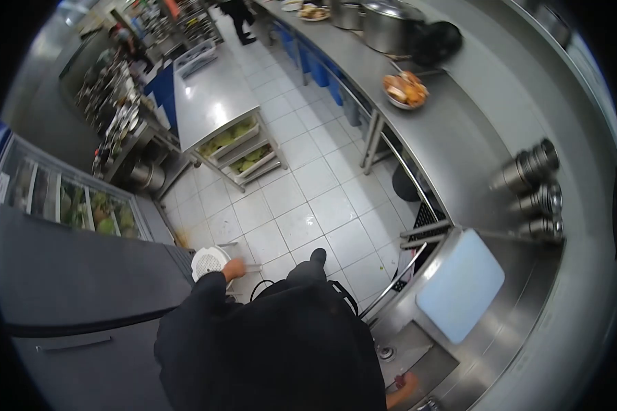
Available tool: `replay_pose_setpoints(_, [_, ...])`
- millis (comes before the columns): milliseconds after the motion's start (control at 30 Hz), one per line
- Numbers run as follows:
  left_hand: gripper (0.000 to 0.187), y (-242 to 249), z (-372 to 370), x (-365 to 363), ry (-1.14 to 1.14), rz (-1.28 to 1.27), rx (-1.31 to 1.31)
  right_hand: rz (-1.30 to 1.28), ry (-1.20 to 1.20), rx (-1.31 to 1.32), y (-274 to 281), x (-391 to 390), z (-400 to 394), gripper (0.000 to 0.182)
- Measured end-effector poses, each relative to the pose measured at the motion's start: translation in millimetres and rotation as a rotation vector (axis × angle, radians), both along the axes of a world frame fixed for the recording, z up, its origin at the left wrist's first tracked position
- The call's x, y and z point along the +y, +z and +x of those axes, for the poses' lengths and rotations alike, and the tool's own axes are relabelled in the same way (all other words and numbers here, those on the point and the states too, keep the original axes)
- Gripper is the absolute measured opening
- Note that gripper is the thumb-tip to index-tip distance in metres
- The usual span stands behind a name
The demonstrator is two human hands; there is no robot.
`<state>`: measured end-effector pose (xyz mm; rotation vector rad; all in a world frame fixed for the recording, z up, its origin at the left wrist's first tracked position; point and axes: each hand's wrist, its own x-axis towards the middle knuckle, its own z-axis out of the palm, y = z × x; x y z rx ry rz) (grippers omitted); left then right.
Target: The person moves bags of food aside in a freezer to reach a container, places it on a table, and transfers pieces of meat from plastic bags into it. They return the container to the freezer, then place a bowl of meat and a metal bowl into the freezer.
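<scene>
My left hand [234,268] grips the near rim of the white perforated colander [208,262]; light, stiff plastic, probably slippery; right hand unseen

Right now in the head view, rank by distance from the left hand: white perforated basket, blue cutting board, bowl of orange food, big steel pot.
From the left hand:
1. white perforated basket, touching the hand, low by the floor.
2. blue cutting board, on the steel counter to the right.
3. bowl of orange food, farther up that counter.
4. big steel pot, at the counter's far end.
</scene>
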<state>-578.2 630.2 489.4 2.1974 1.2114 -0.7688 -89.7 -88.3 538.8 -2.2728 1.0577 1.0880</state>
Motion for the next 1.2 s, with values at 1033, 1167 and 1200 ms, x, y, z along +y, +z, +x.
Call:
replay_pose_setpoints(1033, [0.033, -25, 12, 3, 1.475, -0.366, -0.247, 1.404, -0.013, -0.15, 29, 923, 429, 0.055])
replay_pose_setpoints(1167, [0.033, -31, 108, 95, 1.44, -0.405, -0.379, 1.575, -0.028, -0.03, 8, 958, 458, 0.048])
replay_pose_setpoints(1200, [0.033, -31, 127, 117, 1.442, -0.409, -0.408, 1.619, 0.008, 0.004, 6, 967, 462, 0.048])
